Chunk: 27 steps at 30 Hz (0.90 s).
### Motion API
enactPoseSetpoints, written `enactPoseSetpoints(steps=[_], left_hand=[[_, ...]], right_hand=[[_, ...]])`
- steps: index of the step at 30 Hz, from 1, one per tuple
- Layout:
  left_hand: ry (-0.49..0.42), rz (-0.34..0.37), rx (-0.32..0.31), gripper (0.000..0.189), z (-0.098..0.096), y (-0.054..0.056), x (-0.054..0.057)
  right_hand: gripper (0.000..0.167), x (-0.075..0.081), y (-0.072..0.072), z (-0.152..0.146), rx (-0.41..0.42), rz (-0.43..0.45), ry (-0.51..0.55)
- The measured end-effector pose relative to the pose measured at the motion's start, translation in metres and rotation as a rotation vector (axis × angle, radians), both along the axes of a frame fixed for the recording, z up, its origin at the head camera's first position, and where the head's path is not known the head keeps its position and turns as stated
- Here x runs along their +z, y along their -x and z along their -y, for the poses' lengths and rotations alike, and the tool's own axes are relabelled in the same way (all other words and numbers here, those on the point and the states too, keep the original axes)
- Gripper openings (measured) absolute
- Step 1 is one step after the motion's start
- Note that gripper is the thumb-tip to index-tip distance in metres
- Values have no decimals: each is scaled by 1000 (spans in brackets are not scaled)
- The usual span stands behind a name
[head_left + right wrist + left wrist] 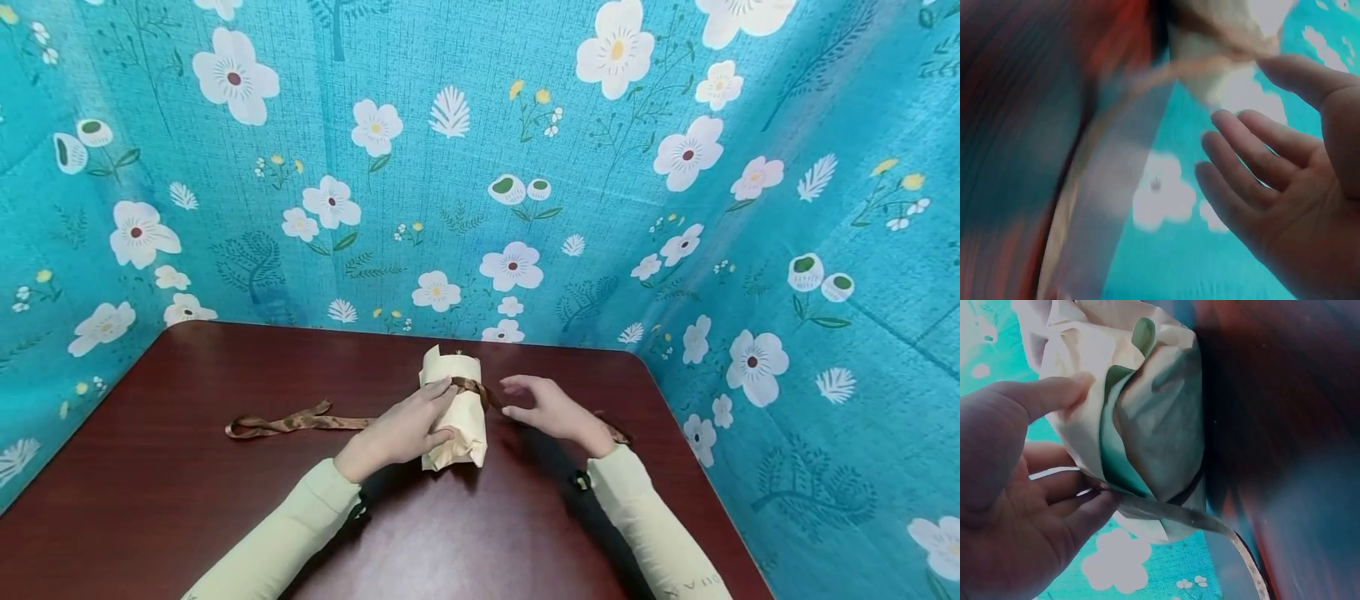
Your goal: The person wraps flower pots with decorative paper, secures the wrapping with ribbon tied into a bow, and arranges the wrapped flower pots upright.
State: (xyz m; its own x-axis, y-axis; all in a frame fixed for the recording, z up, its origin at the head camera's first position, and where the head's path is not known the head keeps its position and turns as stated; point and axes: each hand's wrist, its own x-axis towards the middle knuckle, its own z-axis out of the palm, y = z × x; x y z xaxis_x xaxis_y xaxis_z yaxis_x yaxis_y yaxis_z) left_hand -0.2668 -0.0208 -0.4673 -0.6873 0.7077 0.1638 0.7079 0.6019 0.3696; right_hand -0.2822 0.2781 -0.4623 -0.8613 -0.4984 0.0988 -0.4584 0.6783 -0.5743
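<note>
A cream paper-wrapped bundle lies on the table, with a brown ribbon crossing its upper part. My left hand rests on the bundle's left side, fingers extended toward the ribbon, thumb lower down on the paper. In the left wrist view, the thumb presses the folded paper and the fingertips touch the ribbon. Just right of the bundle, my right hand is held with thumb and fingers apart. Its thumb tip overlaps the blurred ribbon in the right wrist view.
One ribbon tail trails leftward over the dark red table; another ribbon end shows behind the right wrist. A blue flowered cloth hangs behind the table and along its sides.
</note>
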Motion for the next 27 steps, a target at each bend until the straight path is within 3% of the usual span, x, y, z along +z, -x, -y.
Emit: enactPoseSetpoints(steps=[7,10,15,19,23,25,27], left_hand=[[-91,78,-40,75,5,8,-3],[-139,102,-36,80,9,8,-5],[-200,85,-33,86,17,6,-7],[-255,50,3,63,30,7,-8],[-328,-24,70,39,45,17,-10],[-328,-1,96,39,52,23,-13],[-310,78,103,42,57,27,-18]], right_hand=[[8,-14,8,37,-8,-64,68],[8,-16,9,43,-34,-77,103],[7,-16,8,45,-57,-66,124],[5,-15,8,45,-51,-63,136],[5,-14,7,44,-57,-66,136],[5,-14,5,43,-66,-70,131],[5,-12,4,43,-71,-70,130]])
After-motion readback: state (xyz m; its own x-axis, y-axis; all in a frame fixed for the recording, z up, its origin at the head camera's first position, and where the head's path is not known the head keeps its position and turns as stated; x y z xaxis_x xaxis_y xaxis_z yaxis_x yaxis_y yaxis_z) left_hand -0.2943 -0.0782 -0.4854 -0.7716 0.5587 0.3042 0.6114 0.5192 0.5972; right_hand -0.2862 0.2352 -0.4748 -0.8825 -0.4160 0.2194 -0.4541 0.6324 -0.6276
